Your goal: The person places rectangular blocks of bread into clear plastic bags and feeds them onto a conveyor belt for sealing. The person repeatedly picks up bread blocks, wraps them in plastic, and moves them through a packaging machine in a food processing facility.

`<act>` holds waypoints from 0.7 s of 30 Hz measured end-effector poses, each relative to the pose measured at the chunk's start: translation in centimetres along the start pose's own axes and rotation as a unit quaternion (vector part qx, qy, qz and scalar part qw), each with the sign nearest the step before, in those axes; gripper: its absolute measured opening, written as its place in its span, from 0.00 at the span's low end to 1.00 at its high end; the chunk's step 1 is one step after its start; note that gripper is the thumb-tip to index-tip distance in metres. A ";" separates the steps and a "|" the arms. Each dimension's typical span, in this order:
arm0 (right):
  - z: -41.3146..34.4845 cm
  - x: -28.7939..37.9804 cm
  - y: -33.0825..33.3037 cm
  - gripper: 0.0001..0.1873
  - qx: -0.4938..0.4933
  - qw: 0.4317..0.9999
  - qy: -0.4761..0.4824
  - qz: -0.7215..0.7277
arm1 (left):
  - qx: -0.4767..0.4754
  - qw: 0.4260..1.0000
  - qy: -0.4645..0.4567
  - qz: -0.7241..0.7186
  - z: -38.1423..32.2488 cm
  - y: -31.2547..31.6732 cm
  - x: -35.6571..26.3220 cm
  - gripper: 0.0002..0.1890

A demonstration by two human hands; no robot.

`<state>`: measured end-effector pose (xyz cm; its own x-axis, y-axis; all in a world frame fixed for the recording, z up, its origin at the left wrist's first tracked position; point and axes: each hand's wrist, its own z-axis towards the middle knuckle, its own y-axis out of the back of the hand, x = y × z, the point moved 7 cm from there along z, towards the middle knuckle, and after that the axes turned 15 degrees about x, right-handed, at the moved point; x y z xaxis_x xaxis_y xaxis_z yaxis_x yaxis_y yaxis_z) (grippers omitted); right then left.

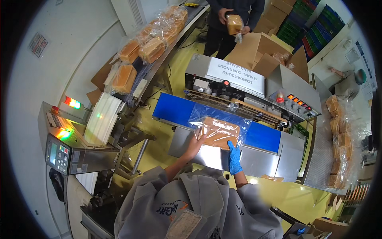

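A loaf of bread in a clear plastic bag [220,131] lies at the front edge of the blue conveyor belt [264,136] of a continuous band sealer [229,76]. My bare left hand [197,145] grips the loaf's near left corner through the film. On the near right side, my right hand [235,157], in a blue glove, holds the loaf with its fingers on the bag. The bag's loose film spreads over the belt toward the sealer's band, and whether it touches the band I cannot tell.
Bagged loaves [124,79] line a conveyor at the upper left; more [343,143] lie on a metal table [317,161] at right. Across the sealer a person [235,18] holds a bagged loaf beside an open cardboard box [258,47]. A machine with a keypad [82,155] stands left.
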<state>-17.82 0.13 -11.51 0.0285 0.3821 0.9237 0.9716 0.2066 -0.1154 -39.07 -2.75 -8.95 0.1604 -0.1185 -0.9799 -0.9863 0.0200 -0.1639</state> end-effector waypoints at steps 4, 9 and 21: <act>0.4 -1.4 -2.5 0.29 -0.003 0.998 0.022 0.054 | 0.029 0.999 0.011 -0.010 -0.5 2.7 0.2 0.28; 1.3 -2.3 -5.9 0.27 0.002 0.997 0.009 0.073 | -0.032 0.998 -0.010 0.053 -1.2 6.5 0.1 0.28; 2.1 -3.9 -12.0 0.27 0.048 0.998 -0.033 0.036 | -0.083 0.996 0.026 0.016 -4.2 12.5 0.3 0.31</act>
<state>-30.06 -1.94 -14.48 0.0781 0.4559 0.8866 0.9404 0.2615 -0.2173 -51.49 -6.72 -10.77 0.1316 -0.1719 -0.9763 -0.9843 -0.1397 -0.1081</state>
